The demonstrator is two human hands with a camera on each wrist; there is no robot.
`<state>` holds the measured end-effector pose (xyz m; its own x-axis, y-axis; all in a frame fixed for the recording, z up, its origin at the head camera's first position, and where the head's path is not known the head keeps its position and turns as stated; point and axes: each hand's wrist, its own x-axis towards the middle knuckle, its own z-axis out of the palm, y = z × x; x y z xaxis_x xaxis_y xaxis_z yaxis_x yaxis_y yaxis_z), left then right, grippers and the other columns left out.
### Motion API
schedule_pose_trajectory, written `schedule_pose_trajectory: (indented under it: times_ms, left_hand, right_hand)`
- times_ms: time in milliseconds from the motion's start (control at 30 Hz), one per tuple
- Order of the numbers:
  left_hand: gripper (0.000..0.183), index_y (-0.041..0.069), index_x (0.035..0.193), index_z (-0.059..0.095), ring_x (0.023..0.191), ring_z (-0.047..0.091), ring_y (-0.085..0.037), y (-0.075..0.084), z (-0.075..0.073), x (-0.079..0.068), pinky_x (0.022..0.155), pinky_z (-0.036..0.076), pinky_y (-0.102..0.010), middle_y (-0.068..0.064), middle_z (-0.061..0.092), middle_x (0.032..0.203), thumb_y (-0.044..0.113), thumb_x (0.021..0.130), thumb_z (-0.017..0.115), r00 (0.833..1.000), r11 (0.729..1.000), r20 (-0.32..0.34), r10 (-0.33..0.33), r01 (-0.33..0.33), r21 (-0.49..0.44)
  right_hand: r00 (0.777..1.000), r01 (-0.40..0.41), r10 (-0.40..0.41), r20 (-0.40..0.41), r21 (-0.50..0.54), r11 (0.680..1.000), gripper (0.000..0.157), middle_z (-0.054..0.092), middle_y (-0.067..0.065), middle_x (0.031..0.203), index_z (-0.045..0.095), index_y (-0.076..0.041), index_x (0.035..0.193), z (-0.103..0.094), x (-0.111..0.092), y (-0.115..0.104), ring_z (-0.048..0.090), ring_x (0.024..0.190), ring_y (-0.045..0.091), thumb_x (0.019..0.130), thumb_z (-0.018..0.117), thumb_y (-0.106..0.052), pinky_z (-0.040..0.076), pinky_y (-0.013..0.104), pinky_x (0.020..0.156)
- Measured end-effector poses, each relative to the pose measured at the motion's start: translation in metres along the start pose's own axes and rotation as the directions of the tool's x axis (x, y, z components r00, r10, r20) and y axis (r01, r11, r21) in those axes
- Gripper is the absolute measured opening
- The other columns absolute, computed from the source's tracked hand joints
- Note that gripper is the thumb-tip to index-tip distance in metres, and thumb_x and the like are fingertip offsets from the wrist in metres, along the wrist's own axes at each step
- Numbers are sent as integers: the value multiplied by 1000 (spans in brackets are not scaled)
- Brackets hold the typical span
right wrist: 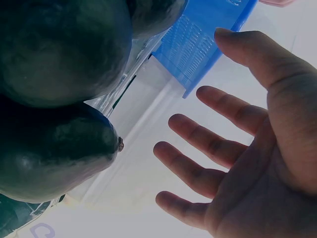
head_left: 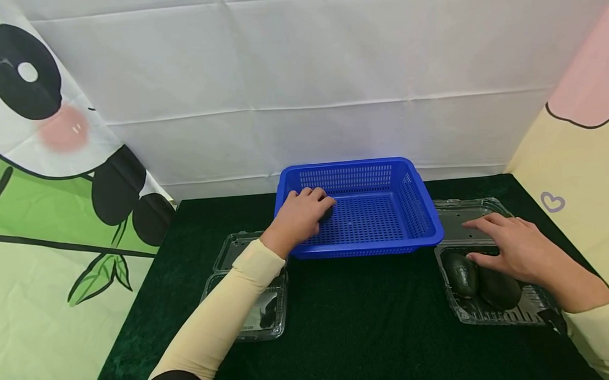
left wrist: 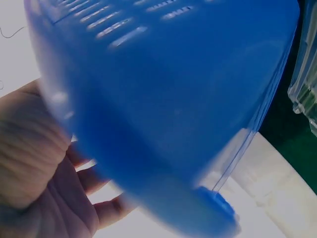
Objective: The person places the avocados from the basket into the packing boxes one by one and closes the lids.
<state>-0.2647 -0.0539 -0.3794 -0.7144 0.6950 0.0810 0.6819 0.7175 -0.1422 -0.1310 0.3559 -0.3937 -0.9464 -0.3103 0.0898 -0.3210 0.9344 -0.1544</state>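
Note:
In the head view my left hand (head_left: pixel 301 215) reaches over the left rim of the blue plastic basket (head_left: pixel 439 230). Its fingers curl over a dark avocado (head_left: pixel 327 214), mostly covered by the hand. The left wrist view has the basket wall (left wrist: pixel 148 114) in front of my left hand (left wrist: pixel 54 173), so the avocado is hidden there. My right hand (head_left: pixel 525 249) hovers with spread fingers above dark green avocados (head_left: pixel 499 288) lying in a clear clamshell box (head_left: pixel 482 321). From the right wrist, that hand (right wrist: pixel 242 148) holds nothing, apart from the avocados (right wrist: pixel 59 153).
Another clear clamshell box (head_left: pixel 274 331), lid folded back, lies on the left, partly under my left sleeve (head_left: pixel 223 310). Dark green cloth (head_left: pixel 359 322) covers the table. A white curtain (head_left: pixel 326 83) hangs behind the basket, with printed cloths at both sides.

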Motion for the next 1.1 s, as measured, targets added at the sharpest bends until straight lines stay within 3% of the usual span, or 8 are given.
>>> schedule_pose_trajectory:
  times_ms: [300,633,1100]
  left_hand:
    - [50,21,142,61,127,55,-31,-3,-13,-19,104,44,-59,-7,58,141,17,94,75,993,999,-117,6,-3,32]
    - [51,19,139,62,127,55,-32,-9,-25,-44,104,44,-60,-10,58,139,14,91,76,982,999,-187,-5,14,46]
    - [55,15,140,62,128,55,-35,-26,-37,-86,103,44,-62,-14,58,141,12,88,80,958,996,-274,-82,87,3]
  right_hand:
    - [1000,4,-4,-3,3,1000,63,60,28,130,61,-7,138,0,-1,-1,58,115,57,88,82,-38,39,78,92]
    - [1000,5,-5,-5,0,1000,63,60,28,130,61,-7,138,2,-1,1,59,114,56,87,83,-37,40,78,93]
    - [1000,16,-16,-12,0,1000,63,61,27,129,62,-5,138,1,1,1,60,112,54,88,82,-38,42,76,91]
